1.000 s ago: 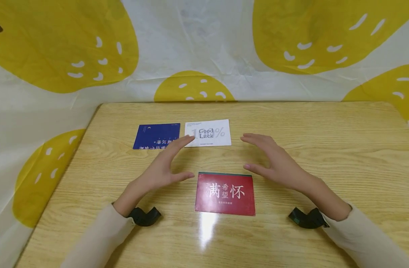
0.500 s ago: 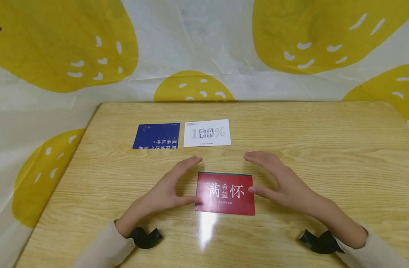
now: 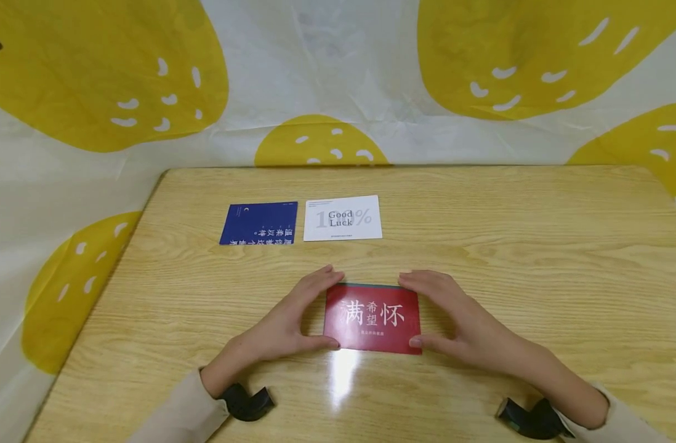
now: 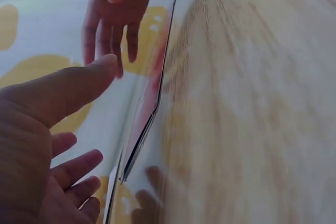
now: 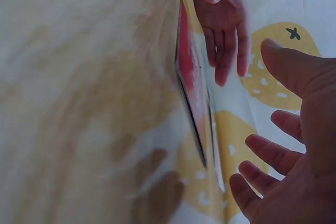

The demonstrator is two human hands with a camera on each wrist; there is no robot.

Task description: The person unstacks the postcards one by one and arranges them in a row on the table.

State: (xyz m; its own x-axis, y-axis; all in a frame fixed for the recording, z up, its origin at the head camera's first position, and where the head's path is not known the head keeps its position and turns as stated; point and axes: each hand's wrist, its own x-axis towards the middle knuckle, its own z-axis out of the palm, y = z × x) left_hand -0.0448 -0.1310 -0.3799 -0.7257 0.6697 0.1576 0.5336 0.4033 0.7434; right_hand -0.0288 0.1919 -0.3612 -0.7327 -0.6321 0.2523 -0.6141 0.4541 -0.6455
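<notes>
A red card (image 3: 372, 319) with white Chinese characters lies flat on the table, a strip of teal showing along its far edge. From the wrist side its edge (image 4: 140, 139) looks layered and slightly bent. My left hand (image 3: 277, 323) is at the card's left end, thumb toward the near corner and fingers toward the far corner. On the right end my right hand (image 3: 471, 326) mirrors it. Both wrist views show the fingers spread and relaxed, with a gap between the left thumb (image 4: 79, 90) and the card, and likewise at the right thumb (image 5: 291, 66).
Farther back on the wooden table (image 3: 510, 227) lie a white "Good Luck" card (image 3: 343, 218) and, to its left, a dark blue card (image 3: 258, 223). A white cloth with yellow fruit shapes (image 3: 338, 80) hangs behind the table and along its left side.
Both hands have come back toward the person and closer to the red card, from beyond it to its two ends. The cards stay where they were.
</notes>
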